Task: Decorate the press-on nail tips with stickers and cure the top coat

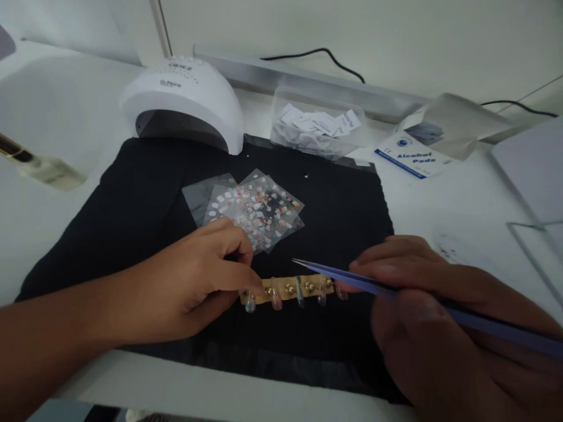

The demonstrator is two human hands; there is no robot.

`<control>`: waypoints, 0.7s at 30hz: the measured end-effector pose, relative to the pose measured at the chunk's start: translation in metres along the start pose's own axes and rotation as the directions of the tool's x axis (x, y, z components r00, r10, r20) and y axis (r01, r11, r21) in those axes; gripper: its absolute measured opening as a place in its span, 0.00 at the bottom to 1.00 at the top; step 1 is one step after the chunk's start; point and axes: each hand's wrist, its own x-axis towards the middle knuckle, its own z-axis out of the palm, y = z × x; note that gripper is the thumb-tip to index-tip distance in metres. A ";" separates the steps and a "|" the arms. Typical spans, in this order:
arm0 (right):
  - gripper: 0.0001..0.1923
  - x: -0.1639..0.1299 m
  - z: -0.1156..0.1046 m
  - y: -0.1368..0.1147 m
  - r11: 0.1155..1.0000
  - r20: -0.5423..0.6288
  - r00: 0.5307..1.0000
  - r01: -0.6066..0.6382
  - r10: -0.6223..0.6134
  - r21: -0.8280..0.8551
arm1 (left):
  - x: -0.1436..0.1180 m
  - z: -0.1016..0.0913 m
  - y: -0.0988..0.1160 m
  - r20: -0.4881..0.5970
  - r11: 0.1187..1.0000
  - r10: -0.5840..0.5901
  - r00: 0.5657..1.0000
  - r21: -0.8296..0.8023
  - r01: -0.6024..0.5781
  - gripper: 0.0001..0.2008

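A gold strip (290, 289) bearing several clear false nail tips lies on a black mat (145, 199). My left hand (193, 281) pinches the strip's left end with thumb and fingers. In my right hand (422, 305) I grip blue pointed tweezers (352, 276), their tips hovering just above the strip's middle. Behind the strip lies a fan of clear sticker sheets (255, 208) with small coloured decals.
A white nail-curing lamp (185, 99) stands at the mat's back left. A clear tub of paper slips (316, 126) and an alcohol pads box (409, 155) sit behind the mat. A brush-like tool (39, 167) lies at left. Cables run along the wall.
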 end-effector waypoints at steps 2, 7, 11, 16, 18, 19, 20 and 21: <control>0.10 0.000 0.000 0.001 0.999 0.000 1.000 0.025 -0.025 0.048 | 0.000 -0.001 0.000 0.000 1.000 0.004 1.000 -0.009 -0.004 0.21; 0.11 -0.001 0.002 -0.006 0.996 -0.001 1.000 -0.004 0.004 0.092 | 0.000 -0.003 0.001 -0.042 0.999 0.034 0.999 -0.022 -0.035 0.19; 0.14 -0.001 0.006 -0.011 0.984 -0.095 0.982 -0.154 0.163 0.092 | 0.000 -0.002 0.000 -0.017 0.999 0.041 0.999 -0.025 -0.041 0.19; 0.13 0.002 0.005 -0.001 0.993 -0.023 1.000 0.014 -0.012 0.116 | 0.001 0.001 -0.002 0.001 0.998 0.064 0.998 0.007 -0.064 0.19; 0.13 0.002 0.005 0.000 0.991 -0.049 0.999 0.011 -0.005 0.132 | 0.000 0.000 -0.002 -0.006 0.997 0.078 0.997 0.013 -0.078 0.20; 0.12 0.002 0.006 0.000 0.988 -0.069 0.998 -0.002 0.012 0.151 | -0.001 0.000 -0.003 -0.024 0.996 0.090 0.996 0.015 -0.090 0.20; 0.12 0.002 0.007 0.000 0.984 -0.088 0.996 -0.018 0.034 0.178 | -0.001 -0.002 -0.004 -0.055 0.994 0.105 0.993 0.022 -0.104 0.20; 0.12 0.003 0.008 -0.001 0.977 -0.107 0.992 -0.036 0.059 0.210 | -0.002 -0.004 -0.005 -0.101 0.992 0.124 0.987 0.040 -0.120 0.19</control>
